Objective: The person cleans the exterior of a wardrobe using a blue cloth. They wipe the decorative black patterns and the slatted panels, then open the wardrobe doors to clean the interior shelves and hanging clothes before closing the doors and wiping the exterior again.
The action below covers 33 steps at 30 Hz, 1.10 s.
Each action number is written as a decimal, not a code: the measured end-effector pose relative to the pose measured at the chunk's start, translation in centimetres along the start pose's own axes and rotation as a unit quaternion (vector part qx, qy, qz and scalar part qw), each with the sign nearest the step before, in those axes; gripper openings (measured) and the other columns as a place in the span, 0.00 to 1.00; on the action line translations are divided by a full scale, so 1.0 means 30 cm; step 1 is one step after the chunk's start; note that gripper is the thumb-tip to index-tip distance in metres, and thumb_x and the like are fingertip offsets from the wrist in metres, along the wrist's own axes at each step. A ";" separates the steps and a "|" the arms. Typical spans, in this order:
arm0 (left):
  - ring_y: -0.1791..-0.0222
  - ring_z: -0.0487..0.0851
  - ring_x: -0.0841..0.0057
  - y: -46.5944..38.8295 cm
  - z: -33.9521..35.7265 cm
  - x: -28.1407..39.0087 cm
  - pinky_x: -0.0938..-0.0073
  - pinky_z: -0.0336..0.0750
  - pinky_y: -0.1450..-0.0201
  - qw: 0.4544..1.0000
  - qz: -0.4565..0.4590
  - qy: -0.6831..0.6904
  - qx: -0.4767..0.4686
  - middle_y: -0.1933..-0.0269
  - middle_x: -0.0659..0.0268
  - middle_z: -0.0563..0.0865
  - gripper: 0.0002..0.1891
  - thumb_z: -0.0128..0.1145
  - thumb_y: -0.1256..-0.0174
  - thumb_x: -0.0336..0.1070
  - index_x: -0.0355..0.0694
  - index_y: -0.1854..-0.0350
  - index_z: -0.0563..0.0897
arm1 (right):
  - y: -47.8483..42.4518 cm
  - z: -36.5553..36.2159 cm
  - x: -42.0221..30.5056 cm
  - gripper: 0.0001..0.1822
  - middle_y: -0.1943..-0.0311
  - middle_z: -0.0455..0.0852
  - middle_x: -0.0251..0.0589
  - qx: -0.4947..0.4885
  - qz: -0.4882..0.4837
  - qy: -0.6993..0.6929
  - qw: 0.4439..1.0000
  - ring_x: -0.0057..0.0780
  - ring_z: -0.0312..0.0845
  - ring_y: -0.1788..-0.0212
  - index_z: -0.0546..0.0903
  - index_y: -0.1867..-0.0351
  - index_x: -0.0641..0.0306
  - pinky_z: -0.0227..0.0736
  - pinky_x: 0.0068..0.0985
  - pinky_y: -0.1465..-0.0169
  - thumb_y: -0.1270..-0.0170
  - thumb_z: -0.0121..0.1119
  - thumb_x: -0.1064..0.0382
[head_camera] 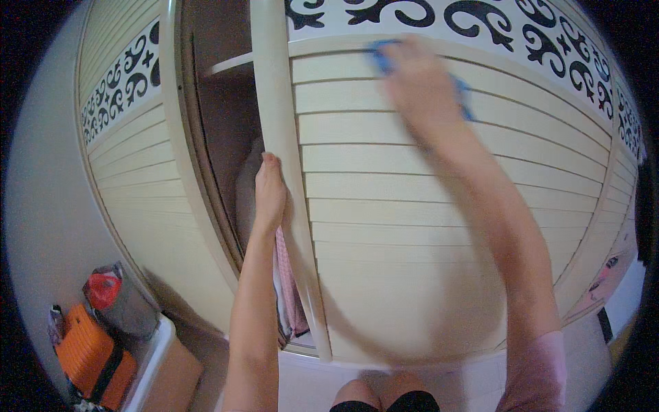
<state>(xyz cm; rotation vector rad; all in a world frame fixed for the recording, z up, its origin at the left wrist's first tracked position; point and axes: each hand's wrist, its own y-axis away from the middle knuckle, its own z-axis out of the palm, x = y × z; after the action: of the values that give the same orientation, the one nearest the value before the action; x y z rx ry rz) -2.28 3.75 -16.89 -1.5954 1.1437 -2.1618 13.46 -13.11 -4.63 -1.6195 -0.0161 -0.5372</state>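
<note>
A cream wardrobe door [381, 185] with horizontal slats fills the middle of the view. My left hand [270, 190] grips the upright frame [271, 98] along its left edge, beside a gap into the dark interior. High on the slats, my right hand [425, 85] presses a blue cloth [382, 57] against the surface; both are motion-blurred. Most of the cloth is hidden under my palm and fingers. Just above it runs a white band [337, 30] with black scrollwork. Pink fabric [291, 283] shows inside the gap, below my left hand.
Another slatted door panel [146, 180] stands left of the gap, and a shelf edge [231, 63] shows inside. At lower left, an orange ribbed item [90, 347] with a black strap and a grey bag [131, 304] rest on a white-edged piece of furniture [167, 332]. Pale floor [304, 383] lies below.
</note>
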 end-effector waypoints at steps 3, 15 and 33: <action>0.50 0.68 0.75 0.005 0.025 -0.003 0.79 0.59 0.47 1.000 0.017 0.019 -0.005 0.51 0.57 0.73 0.30 0.32 0.35 0.53 0.26 0.50 0.67 | 0.142 -0.138 0.213 0.17 0.58 0.70 0.52 0.122 0.133 0.180 0.967 0.44 0.66 0.53 0.74 0.60 0.62 0.65 0.35 0.51 0.54 0.54 0.64; 0.54 0.70 0.73 -0.001 0.038 -0.019 0.76 0.60 0.48 0.998 -0.041 -0.022 0.039 0.55 0.60 0.75 0.27 0.31 0.34 0.51 0.29 0.51 0.70 | -0.106 0.187 -0.248 0.06 0.74 0.73 0.45 0.074 -0.104 -0.086 0.988 0.37 0.72 0.68 0.74 0.75 0.65 0.70 0.29 0.65 0.56 0.51 0.66; 0.39 0.57 0.63 -0.015 0.059 -0.055 0.66 0.52 0.39 0.996 -0.018 0.046 0.070 0.37 0.54 0.54 0.39 0.33 0.41 0.63 0.35 0.38 0.50 | 0.501 -0.687 1.074 0.13 0.59 0.76 0.39 0.028 0.170 0.185 0.968 0.39 0.73 0.58 0.78 0.64 0.55 0.68 0.31 0.55 0.54 0.54 0.60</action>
<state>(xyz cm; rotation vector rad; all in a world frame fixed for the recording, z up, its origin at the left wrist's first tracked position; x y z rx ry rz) 0.03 4.22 -17.58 -1.4843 0.9709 -2.3043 40.10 -44.33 -7.02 -1.4069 0.5123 -0.5576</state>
